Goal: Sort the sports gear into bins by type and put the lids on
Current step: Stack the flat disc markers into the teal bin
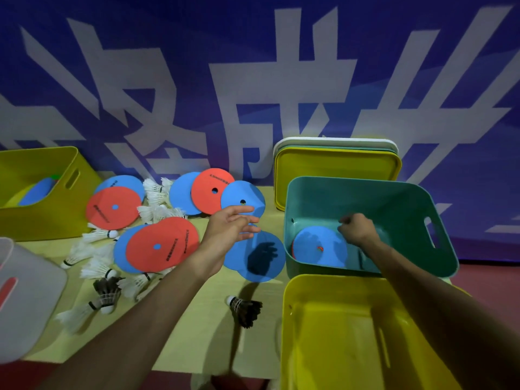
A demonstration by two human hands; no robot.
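Teal bin [394, 192] as landmark: I am holding my right hand [357, 229] curled, apparently empty, above the blue disc [320, 249] inside it, while my left hand [233, 223], fingers spread, is reaching toward blue discs [236, 257] just left of it, best pinched by one edge.

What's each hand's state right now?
Left hand: open, empty, reaching over the table.
Right hand: fingers curled inside the teal bin; any hold cannot be told.
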